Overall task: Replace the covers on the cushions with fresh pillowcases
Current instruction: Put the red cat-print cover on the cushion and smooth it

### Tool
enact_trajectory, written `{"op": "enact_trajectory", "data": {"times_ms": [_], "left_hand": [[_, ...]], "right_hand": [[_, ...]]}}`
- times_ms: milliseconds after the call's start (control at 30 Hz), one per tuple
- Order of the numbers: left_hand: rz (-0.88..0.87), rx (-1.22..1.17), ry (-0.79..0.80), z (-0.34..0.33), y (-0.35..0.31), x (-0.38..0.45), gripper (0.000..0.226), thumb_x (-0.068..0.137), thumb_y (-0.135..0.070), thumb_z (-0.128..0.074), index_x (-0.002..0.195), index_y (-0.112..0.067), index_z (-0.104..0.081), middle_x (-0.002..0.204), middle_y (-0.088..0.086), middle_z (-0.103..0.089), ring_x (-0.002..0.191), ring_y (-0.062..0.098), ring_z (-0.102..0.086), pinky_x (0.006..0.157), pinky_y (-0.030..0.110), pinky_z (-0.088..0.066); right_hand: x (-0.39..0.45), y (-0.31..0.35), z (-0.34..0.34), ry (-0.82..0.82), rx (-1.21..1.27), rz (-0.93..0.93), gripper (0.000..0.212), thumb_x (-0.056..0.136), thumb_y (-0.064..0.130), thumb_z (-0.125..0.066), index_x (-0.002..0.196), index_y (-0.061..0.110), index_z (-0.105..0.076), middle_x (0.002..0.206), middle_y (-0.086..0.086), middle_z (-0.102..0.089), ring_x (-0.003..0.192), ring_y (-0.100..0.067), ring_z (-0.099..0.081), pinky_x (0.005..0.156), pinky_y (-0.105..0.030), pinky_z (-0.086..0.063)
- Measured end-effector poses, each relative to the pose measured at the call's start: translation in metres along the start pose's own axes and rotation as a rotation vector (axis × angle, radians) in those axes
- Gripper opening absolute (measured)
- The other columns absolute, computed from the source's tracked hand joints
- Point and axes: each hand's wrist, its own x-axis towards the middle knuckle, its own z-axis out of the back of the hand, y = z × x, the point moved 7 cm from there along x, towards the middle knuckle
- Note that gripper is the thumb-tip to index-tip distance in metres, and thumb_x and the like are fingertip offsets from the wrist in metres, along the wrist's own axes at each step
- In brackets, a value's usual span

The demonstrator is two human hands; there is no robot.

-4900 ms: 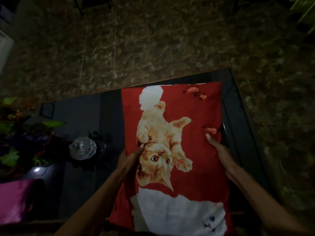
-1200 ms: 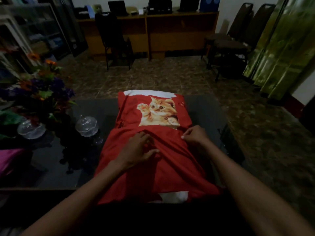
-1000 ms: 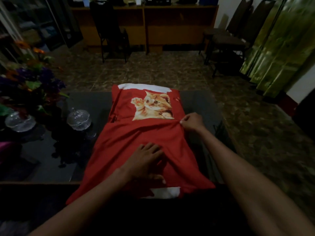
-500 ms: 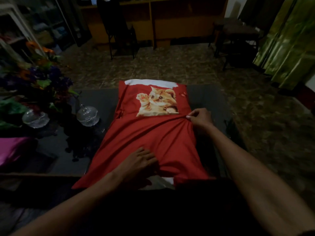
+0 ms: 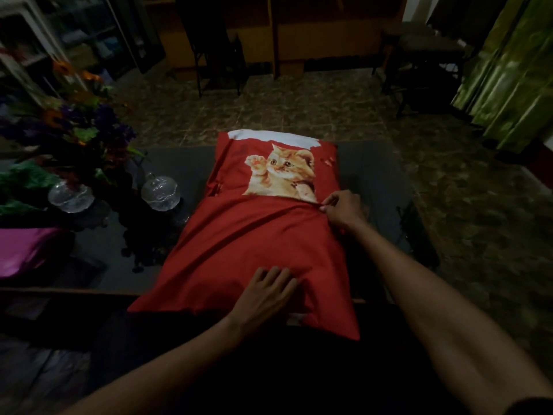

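A red cushion (image 5: 269, 163) with an orange kitten print lies lengthwise on the dark glass table (image 5: 179, 163). A plain red pillowcase (image 5: 239, 244) covers its near half, up to the kitten's lower edge. My right hand (image 5: 341, 209) pinches the pillowcase's far edge at the cushion's right side. My left hand (image 5: 266, 290) rests flat on the red cloth near the table's front edge, fingers spread. A sliver of white shows under the cloth beside my left hand.
Two clear glass vases (image 5: 160, 191) and a bunch of flowers (image 5: 74, 130) stand on the table's left. A pink cloth (image 5: 27, 253) lies at far left. Chairs (image 5: 425, 55) and a wooden desk (image 5: 314, 28) stand beyond; green curtains (image 5: 508, 70) hang right.
Since the earliest frame the cushion was turned round and the red pillowcase drawn over its near half. My left hand slid toward me along the cloth; my right hand keeps its pinch on the edge.
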Motion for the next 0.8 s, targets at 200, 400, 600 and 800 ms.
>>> {"op": "enact_trajectory", "data": {"times_ms": [200,400,600,800], "left_hand": [[-0.107,-0.137,0.158,0.012,0.024,-0.003,0.054,0.085,-0.061,-0.051,0.119,-0.018,-0.052,0.114,0.005,-0.054,0.095,0.023,-0.053,0.078,0.035,-0.039],[-0.032,-0.378,0.137,0.035,0.049,-0.007,0.054,0.089,-0.065,-0.055,0.119,-0.021,-0.061,0.120,0.004,-0.056,0.101,0.025,-0.052,0.086,0.038,-0.042],[0.279,-0.374,-0.125,0.046,0.121,-0.009,0.041,0.092,-0.050,-0.059,0.116,-0.018,-0.065,0.118,0.003,-0.062,0.104,0.025,-0.062,0.087,0.036,-0.046],[0.973,-0.473,0.175,-0.017,0.189,-0.065,0.110,0.078,-0.090,-0.016,0.158,-0.014,-0.021,0.164,0.006,-0.023,0.151,0.021,-0.020,0.123,0.042,-0.015]], "right_hand": [[-0.004,0.033,-0.004,-0.053,0.111,0.092,0.024,0.074,0.023,-0.071,0.098,0.025,-0.074,0.105,-0.005,-0.074,0.100,-0.023,-0.069,0.087,-0.032,-0.055],[-0.021,0.062,-0.035,0.072,-0.029,0.266,0.024,0.074,0.058,-0.077,0.083,0.037,-0.072,0.100,0.008,-0.072,0.096,-0.015,-0.067,0.089,-0.039,-0.054],[-0.007,0.089,-0.032,-0.031,0.048,0.157,0.013,0.082,0.040,-0.074,0.081,0.027,-0.074,0.093,0.003,-0.074,0.096,-0.023,-0.068,0.090,-0.042,-0.055],[-0.011,0.169,-0.081,0.037,-0.027,0.425,0.037,0.075,0.058,-0.069,0.097,0.030,-0.076,0.097,0.003,-0.071,0.085,-0.015,-0.068,0.080,-0.034,-0.057]]}}
